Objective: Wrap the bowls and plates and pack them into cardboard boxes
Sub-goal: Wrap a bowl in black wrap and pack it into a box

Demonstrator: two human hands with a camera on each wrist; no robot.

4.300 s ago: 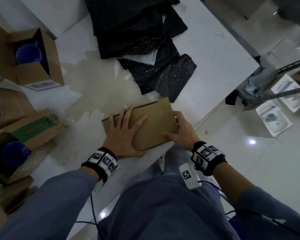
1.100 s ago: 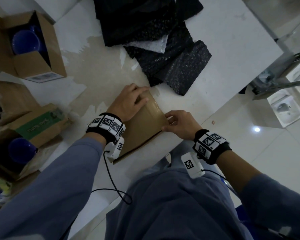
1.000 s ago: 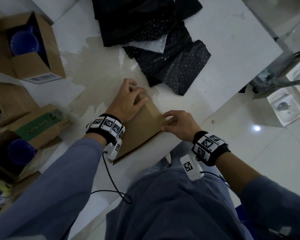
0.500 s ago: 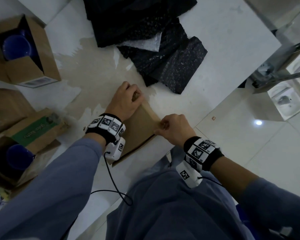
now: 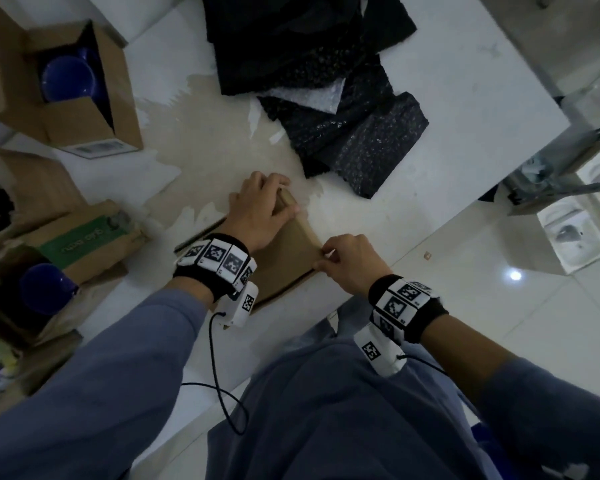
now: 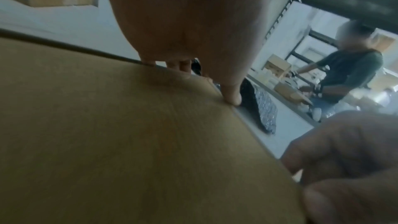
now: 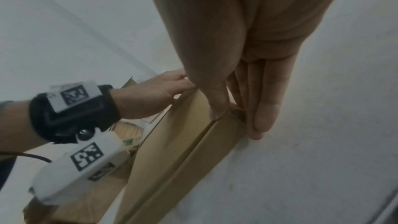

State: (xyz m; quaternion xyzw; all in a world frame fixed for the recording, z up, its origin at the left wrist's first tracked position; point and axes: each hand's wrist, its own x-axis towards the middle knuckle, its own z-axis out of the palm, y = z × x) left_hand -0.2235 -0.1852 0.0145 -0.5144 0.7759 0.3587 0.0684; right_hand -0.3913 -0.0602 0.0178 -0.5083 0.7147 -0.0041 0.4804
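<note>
white table (image 5: 465,109) | both hands' grip pinching flat cardboard box (image 5: 284,261) edge

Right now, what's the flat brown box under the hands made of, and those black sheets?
The flat brown box looks like matte cardboard: tan, with a creased fold. The black sheets seem to be plastic bubble wrap, judging by their shiny speckles.

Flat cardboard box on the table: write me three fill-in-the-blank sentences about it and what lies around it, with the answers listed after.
1. Both hands, the left hand and the right hand, grip the flat cardboard box along its ____ edge.
2. The open box at the far left holds a ____ bowl.
3. The bubble wrap beyond the hands is mostly ____ in colour.

Answers: folded; blue; black
</note>
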